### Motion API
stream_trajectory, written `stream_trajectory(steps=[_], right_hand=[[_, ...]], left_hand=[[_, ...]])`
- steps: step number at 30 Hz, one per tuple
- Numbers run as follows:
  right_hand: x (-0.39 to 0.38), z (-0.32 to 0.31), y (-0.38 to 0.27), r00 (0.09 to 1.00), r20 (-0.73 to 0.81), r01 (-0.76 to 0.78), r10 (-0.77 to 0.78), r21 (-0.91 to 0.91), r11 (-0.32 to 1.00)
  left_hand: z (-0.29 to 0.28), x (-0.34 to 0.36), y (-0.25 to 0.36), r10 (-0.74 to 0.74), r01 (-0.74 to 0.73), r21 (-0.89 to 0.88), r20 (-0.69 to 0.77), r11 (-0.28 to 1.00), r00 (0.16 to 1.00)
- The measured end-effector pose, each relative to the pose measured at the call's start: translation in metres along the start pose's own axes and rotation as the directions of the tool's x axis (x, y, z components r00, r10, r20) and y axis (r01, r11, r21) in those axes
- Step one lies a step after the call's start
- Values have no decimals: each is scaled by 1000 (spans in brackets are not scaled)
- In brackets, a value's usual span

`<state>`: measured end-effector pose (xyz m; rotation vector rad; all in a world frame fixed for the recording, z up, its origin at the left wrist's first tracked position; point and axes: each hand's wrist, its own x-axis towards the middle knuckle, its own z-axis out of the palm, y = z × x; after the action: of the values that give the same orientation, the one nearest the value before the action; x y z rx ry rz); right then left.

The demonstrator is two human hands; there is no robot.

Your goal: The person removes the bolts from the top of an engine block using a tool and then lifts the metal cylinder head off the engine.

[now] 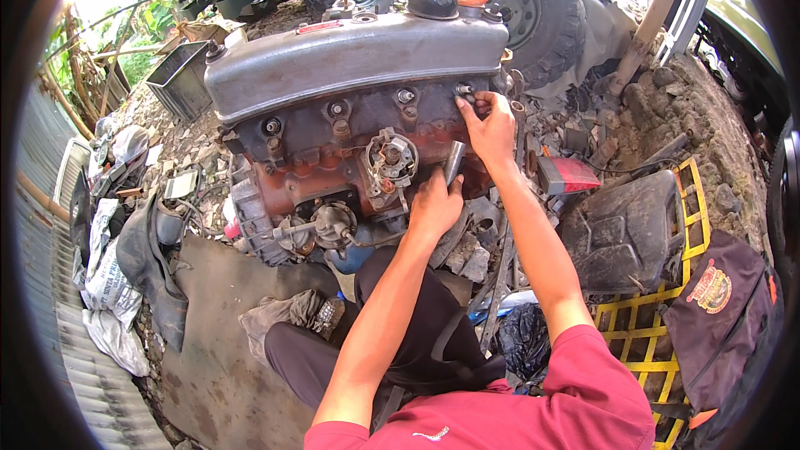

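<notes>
An engine block [283, 167] with a grey valve cover [350, 62] stands in front of me. My left hand [437, 200] grips an upright steel tube [454, 160] in front of the block's lower right side. My right hand [492, 125] pinches the rightmost spark plug [464, 90] in the side of the head, fingertips wrapped about it. Several other plugs [406, 96] sit along the same row to its left. A round distributor [390, 158] without a visible cap is left of my left hand, and a fuel pump [333, 225] hangs lower on the block.
Large tyres [508, 29] stand behind the engine. Rubble [650, 100], a red-lensed lamp [567, 175], a black plastic can [621, 233], a yellow grid [633, 325] and a dark jacket [721, 308] lie right. A stained mat [208, 342], sacks [108, 300] and corrugated metal [58, 242] are left.
</notes>
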<state>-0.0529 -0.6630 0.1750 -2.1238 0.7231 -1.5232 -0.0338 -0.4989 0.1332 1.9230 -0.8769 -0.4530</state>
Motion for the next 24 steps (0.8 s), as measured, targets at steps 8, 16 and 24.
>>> stream_trajectory(steps=[8, 16, 24], right_hand=[[2, 2, 11, 997, 74, 27, -36, 112, 993], [-3, 3, 18, 1000, 14, -5, 3, 114, 993], [-5, -58, -18, 749, 657, -385, 83, 331, 861]], left_hand=[[-1, -1, 4, -47, 47, 5, -13, 999, 999], [1, -1, 5, -8, 7, -30, -27, 1000, 1000], [-3, -3, 7, 235, -263, -179, -162, 948, 958]])
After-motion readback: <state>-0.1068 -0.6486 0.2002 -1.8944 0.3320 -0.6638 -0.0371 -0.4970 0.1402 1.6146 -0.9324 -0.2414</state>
